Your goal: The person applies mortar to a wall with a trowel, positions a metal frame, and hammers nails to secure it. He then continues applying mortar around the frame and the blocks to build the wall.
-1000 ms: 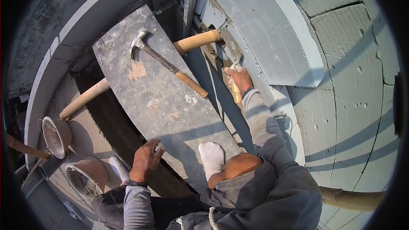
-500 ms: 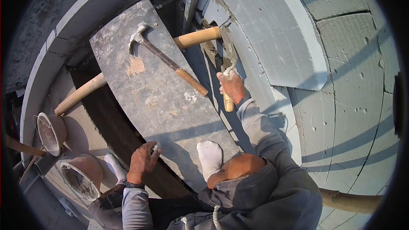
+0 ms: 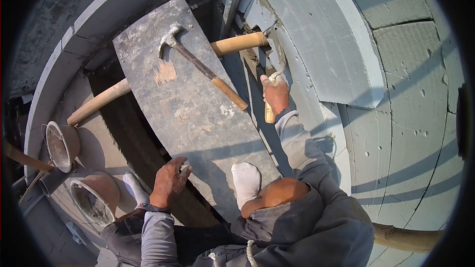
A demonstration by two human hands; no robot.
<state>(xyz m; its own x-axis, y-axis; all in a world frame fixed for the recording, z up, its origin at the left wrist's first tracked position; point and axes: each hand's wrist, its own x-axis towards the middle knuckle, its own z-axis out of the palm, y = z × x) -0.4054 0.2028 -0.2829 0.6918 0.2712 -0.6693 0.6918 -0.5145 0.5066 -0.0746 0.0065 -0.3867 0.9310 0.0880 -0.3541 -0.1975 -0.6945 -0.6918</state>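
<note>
My right hand (image 3: 277, 94) is wrapped round the wooden handle of a trowel (image 3: 269, 112). Its mortar-coated blade points away from me, along the joint beside the pale blocks (image 3: 316, 44). My left hand (image 3: 170, 182) hovers near the left edge of the board (image 3: 208, 141), thumb and fingers apart; a small pale spot shows between them, too small to make out. A hammer (image 3: 190, 59) with a crusted claw-like head and a tan patterned grip lies untouched on the board, between my hands and farther off.
The board rests across a bamboo pole (image 3: 240, 43), with a dark gap (image 3: 133, 123) along its left side. Two mortar-stained buckets (image 3: 94, 199) stand at the left. Curved block walls surround me; another pole (image 3: 408, 237) is at lower right. My socked foot (image 3: 246, 183) is on the board.
My left hand has turned and its fingers have spread; the pale lump in its grip earlier no longer shows clearly. My right hand keeps the trowel, and the view has shifted slightly.
</note>
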